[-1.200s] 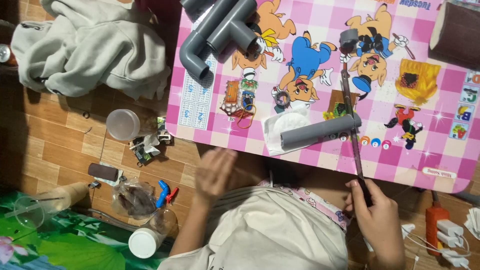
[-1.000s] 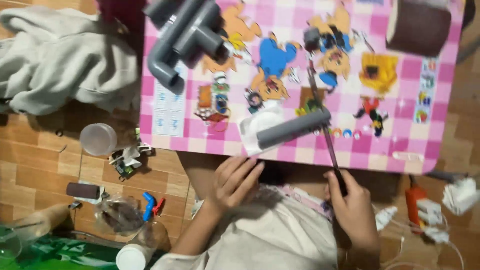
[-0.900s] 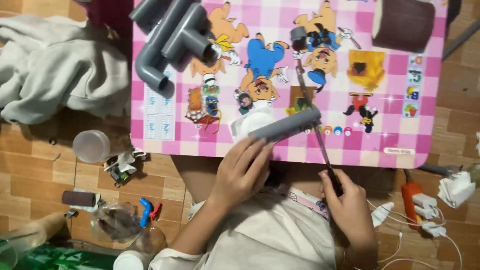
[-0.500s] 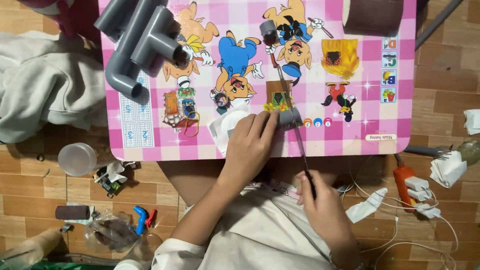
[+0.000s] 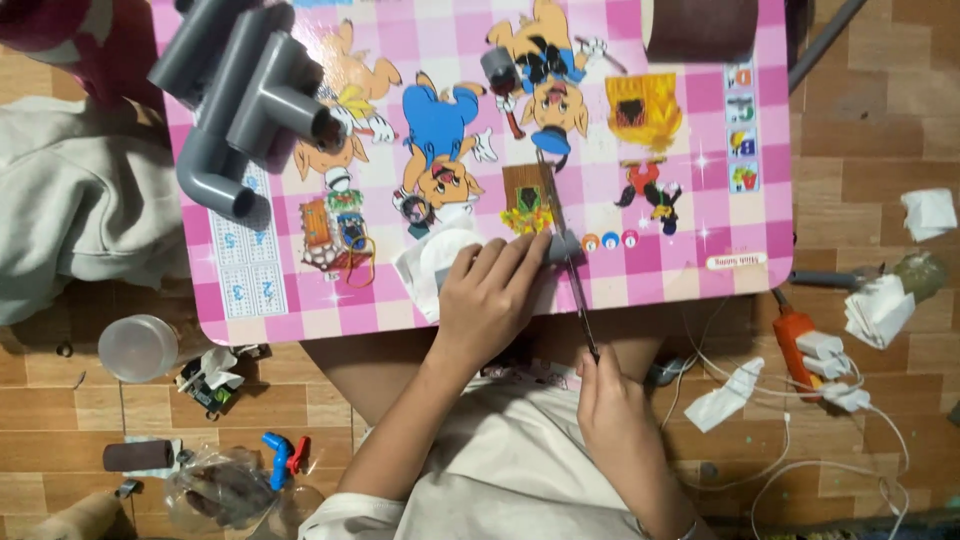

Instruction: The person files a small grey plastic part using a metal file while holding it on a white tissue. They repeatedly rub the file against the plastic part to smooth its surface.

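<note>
Right hand (image 5: 612, 420) sits nearest, off the near edge of the table, fingers curled shut around the handle end of a thin rod-like tool (image 5: 566, 262). Tool's long axis runs near-to-far, tilted slightly left at the far end; a dark rounded head (image 5: 498, 68) lies at that far end on the table, looks like a small hammer but can't confirm it's one piece.

Left hand (image 5: 490, 300) lies flat, fingers extended and close together, pressing down on a short grey plastic pipe (image 5: 562, 246). Pipe is mostly hidden under the fingers; only its right end shows, just past the fingertips, touching the tool shaft. Long axis roughly left-right, right end slightly farther. White crumpled paper (image 5: 425, 268) sits under the pipe's left end.

Table (image 5: 740, 250): pink checked, glossy, cartoon print.

Far left on the table: grey pipe-fitting assembly (image 5: 250, 95), smooth matte tubes with tee and elbow joints. Far right: brown roll (image 5: 700, 28), partly cut off.
</note>
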